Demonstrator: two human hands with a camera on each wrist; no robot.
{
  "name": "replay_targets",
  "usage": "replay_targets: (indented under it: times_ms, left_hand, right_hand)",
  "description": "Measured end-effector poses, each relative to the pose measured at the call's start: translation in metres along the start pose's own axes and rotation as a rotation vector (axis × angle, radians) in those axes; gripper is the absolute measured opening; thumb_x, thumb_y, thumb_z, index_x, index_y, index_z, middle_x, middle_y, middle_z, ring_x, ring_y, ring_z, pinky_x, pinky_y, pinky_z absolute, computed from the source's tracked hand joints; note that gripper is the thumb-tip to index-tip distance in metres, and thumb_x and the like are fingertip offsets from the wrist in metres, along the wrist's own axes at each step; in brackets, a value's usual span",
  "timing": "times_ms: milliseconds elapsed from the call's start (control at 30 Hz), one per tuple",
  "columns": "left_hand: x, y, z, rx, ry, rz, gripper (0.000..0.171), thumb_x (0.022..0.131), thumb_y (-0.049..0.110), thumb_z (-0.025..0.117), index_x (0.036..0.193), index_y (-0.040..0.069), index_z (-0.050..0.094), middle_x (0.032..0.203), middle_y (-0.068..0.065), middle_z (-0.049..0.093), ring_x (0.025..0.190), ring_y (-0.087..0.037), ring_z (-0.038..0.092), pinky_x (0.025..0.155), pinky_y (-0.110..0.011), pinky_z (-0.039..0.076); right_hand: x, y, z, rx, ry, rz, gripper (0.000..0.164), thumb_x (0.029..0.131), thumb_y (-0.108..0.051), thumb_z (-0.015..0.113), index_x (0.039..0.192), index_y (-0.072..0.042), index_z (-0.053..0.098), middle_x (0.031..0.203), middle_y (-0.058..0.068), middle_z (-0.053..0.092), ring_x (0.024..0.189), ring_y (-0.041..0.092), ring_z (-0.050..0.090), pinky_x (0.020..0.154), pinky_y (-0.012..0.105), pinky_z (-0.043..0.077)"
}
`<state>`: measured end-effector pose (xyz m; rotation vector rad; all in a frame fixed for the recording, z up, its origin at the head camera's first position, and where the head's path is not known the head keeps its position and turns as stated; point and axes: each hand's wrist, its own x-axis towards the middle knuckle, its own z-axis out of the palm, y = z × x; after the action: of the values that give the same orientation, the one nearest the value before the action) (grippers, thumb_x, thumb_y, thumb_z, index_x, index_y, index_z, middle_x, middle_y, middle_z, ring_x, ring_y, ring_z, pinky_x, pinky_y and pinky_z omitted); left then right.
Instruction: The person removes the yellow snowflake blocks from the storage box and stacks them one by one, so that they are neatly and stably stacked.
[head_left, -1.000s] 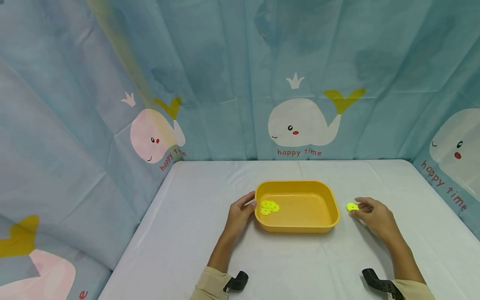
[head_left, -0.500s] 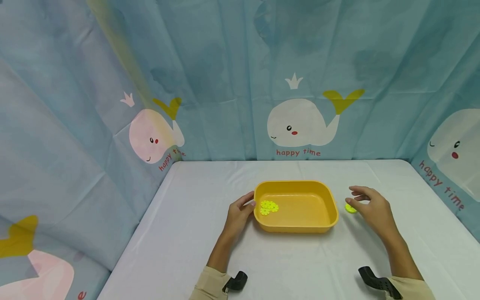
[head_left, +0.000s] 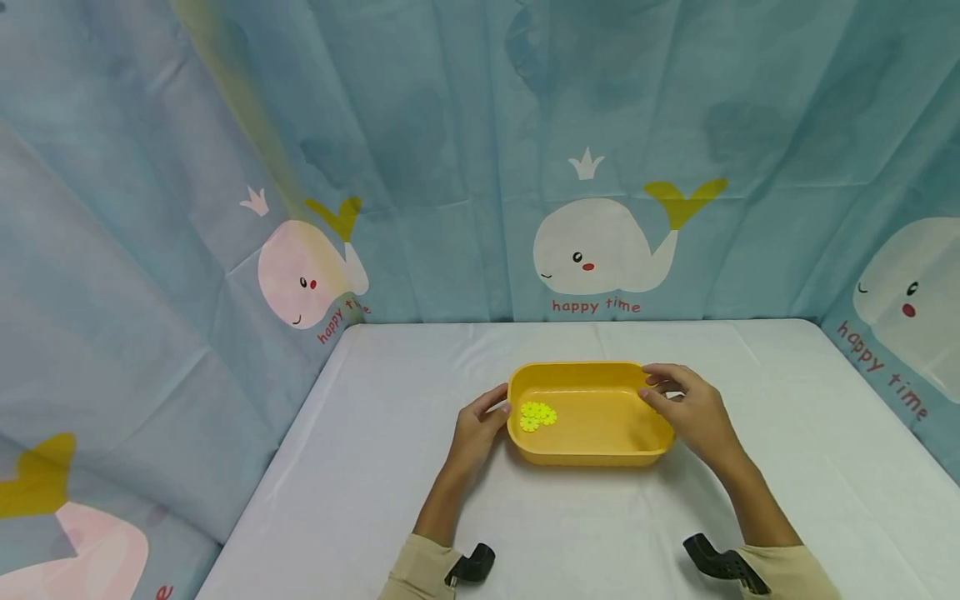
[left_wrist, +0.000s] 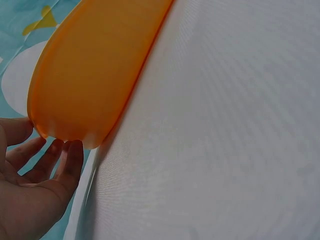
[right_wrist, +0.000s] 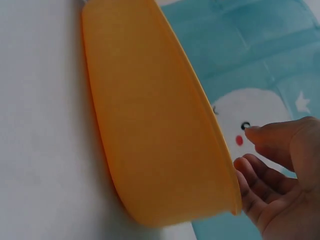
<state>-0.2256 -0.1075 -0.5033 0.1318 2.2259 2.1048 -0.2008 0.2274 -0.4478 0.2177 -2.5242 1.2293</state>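
Observation:
A yellow plastic tray (head_left: 592, 454) stands on the white table. Several small bright-yellow flower-shaped pieces (head_left: 537, 415) lie together at the left end inside it. My left hand (head_left: 475, 429) touches the tray's left end; in the left wrist view, its fingertips rest against the outer wall and the thumb lies by the rim. My right hand (head_left: 697, 412) is over the tray's right end, thumb and fingers apart. Between the thumb and fingers of the right hand (right_wrist: 285, 185) no piece shows in the right wrist view. Another yellow piece seen earlier beside the tray is out of sight, perhaps behind my right hand.
White cloth covers the table (head_left: 420, 375) around the tray. A blue curtain (head_left: 450, 167) with printed whales hangs behind and at both sides. Black wrist mounts (head_left: 471, 563) sit at both sleeves.
My right hand has let go of the single flower-shaped piece beside the tray, lifted slightly and moved left to the tray's right end. The left hand and tray stay put.

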Motion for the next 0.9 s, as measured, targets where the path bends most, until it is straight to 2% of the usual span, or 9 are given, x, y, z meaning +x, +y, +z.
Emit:
replay_targets:
  times_ms: [67, 233, 333, 467, 567, 767, 900]
  left_hand:
    - [0.000, 0.000, 0.000, 0.003, -0.001, 0.004, 0.045, 0.108, 0.022, 0.063, 0.152, 0.015, 0.059, 0.156, -0.005, 0.057, 0.139, -0.027, 0.060, 0.113, -0.031, 0.051]
    - [0.000, -0.001, 0.000, 0.002, -0.003, 0.007, 0.045, 0.108, 0.021, 0.063, 0.152, 0.014, 0.059, 0.156, -0.006, 0.057, 0.139, -0.027, 0.060, 0.112, -0.030, 0.052]
    - [-0.001, 0.000, 0.000, -0.006, -0.004, 0.006, 0.045, 0.108, 0.022, 0.063, 0.152, 0.014, 0.059, 0.156, -0.007, 0.057, 0.138, -0.028, 0.060, 0.111, -0.030, 0.052]
    - [-0.001, 0.001, 0.000, -0.004, -0.002, 0.004, 0.045, 0.108, 0.023, 0.063, 0.152, 0.014, 0.059, 0.156, -0.007, 0.057, 0.138, -0.027, 0.060, 0.111, -0.030, 0.053]
    - [-0.001, 0.001, 0.000, -0.005, -0.003, 0.006, 0.045, 0.108, 0.022, 0.063, 0.152, 0.014, 0.059, 0.156, -0.007, 0.057, 0.138, -0.028, 0.060, 0.111, -0.030, 0.053]
    - [0.000, 0.000, 0.000, -0.014, -0.007, 0.002, 0.045, 0.108, 0.022, 0.063, 0.152, 0.015, 0.059, 0.156, -0.007, 0.057, 0.138, -0.028, 0.061, 0.110, -0.029, 0.053]
    - [0.000, -0.001, -0.001, -0.020, -0.012, 0.007, 0.045, 0.108, 0.022, 0.063, 0.152, 0.014, 0.059, 0.156, -0.008, 0.056, 0.139, -0.028, 0.059, 0.110, -0.029, 0.053]
  right_hand:
    - [0.002, -0.003, 0.006, 0.015, -0.037, -0.008, 0.040, 0.100, -0.020, 0.076, 0.134, -0.001, 0.068, 0.117, 0.016, 0.073, 0.106, 0.029, 0.067, 0.083, 0.004, 0.048]
    - [0.006, -0.008, 0.022, 0.035, -0.131, 0.007, 0.043, 0.099, -0.022, 0.078, 0.136, -0.002, 0.067, 0.115, 0.013, 0.073, 0.103, 0.025, 0.068, 0.083, 0.014, 0.054]
    - [0.008, -0.009, 0.033, 0.028, -0.155, -0.001, 0.041, 0.098, -0.019, 0.079, 0.134, -0.002, 0.068, 0.111, 0.010, 0.074, 0.100, 0.024, 0.069, 0.082, 0.021, 0.057]
    - [0.011, -0.012, 0.046, 0.024, -0.177, -0.023, 0.039, 0.095, -0.014, 0.080, 0.130, -0.001, 0.069, 0.106, 0.008, 0.075, 0.096, 0.024, 0.070, 0.081, 0.024, 0.057]
    - [0.014, -0.015, 0.054, 0.023, -0.215, -0.021, 0.040, 0.094, -0.012, 0.081, 0.130, -0.001, 0.069, 0.107, 0.010, 0.075, 0.096, 0.023, 0.070, 0.082, 0.027, 0.059]
    - [0.020, -0.021, 0.063, 0.042, -0.342, 0.010, 0.044, 0.096, -0.013, 0.079, 0.136, 0.000, 0.066, 0.116, 0.016, 0.073, 0.101, 0.026, 0.071, 0.088, 0.041, 0.063]
    - [0.026, -0.021, 0.070, 0.075, -0.410, 0.050, 0.047, 0.096, -0.011, 0.079, 0.138, 0.001, 0.065, 0.117, 0.017, 0.072, 0.103, 0.027, 0.071, 0.089, 0.041, 0.064]
